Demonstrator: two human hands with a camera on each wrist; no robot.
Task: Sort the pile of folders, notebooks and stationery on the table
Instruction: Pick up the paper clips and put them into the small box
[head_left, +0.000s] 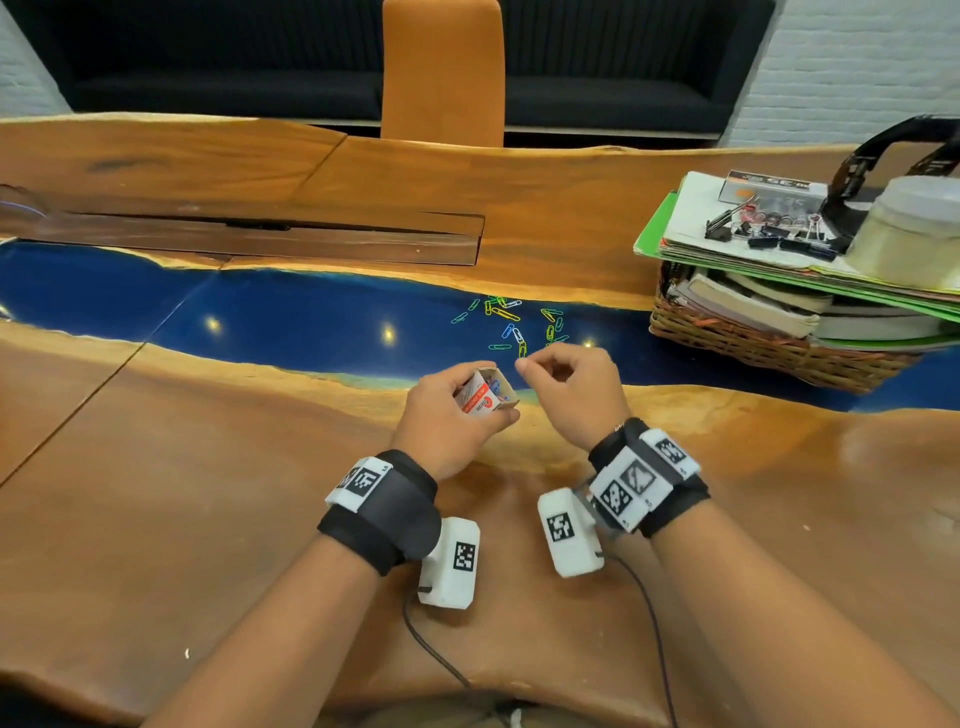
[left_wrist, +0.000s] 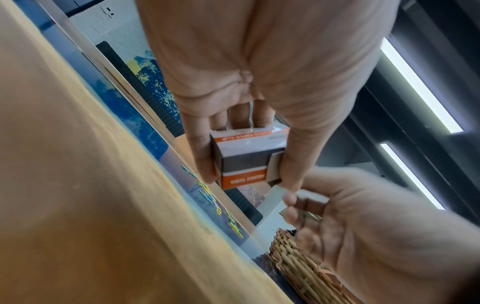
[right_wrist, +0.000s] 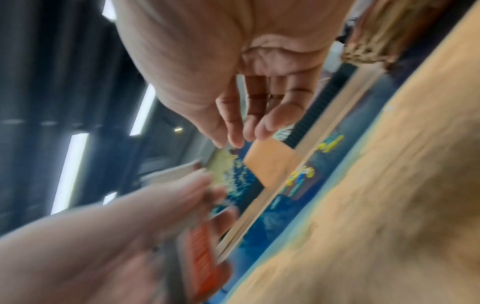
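My left hand (head_left: 491, 415) grips a small open orange-and-white paper clip box (head_left: 485, 397) just above the table's near wooden part; a few clips lie inside it. The left wrist view shows the box (left_wrist: 244, 162) between thumb and fingers. Right beside the box's opening my right hand (head_left: 524, 366) has thumb and forefinger pinched together, apparently on a yellow-green paper clip (head_left: 522, 352). In the blurred right wrist view those fingertips (right_wrist: 221, 144) are closed and the clip cannot be made out. Several coloured paper clips (head_left: 506, 322) lie loose on the blue strip just beyond both hands.
A wicker basket (head_left: 753, 348) at the right holds books, with green folders and papers (head_left: 727, 249) stacked on top. On that stack sit black binder clips (head_left: 769, 234), a staples box (head_left: 769, 189) and a translucent tub (head_left: 914, 228). An orange chair (head_left: 441, 67) stands across the table.
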